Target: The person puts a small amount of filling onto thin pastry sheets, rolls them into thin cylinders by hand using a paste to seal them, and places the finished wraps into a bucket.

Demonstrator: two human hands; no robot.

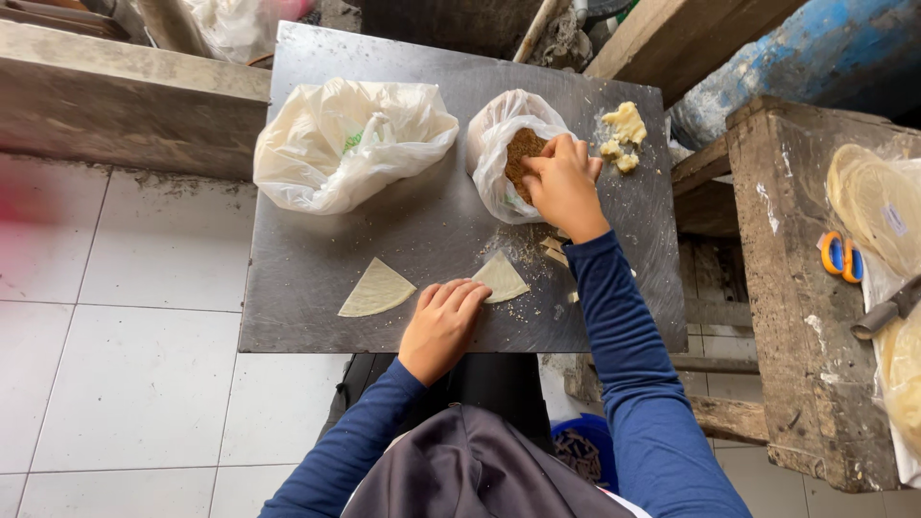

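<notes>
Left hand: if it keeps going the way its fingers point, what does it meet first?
The left hand points up and right; its fingertips already reach the triangular wrapper piece. Beyond that lies the small bag of brown filling, probably.

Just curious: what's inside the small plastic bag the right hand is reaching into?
The small plastic bag holds a brown crumbly filling. The right hand covers part of it, and the bag's depth is hidden.

Near the metal board's (317,317) far-left corner, 1 large crumpled white bag (350,139); at its far-right corner, yellow dough lumps (624,129); beyond its right edge, orange-handled scissors (841,257).
</notes>
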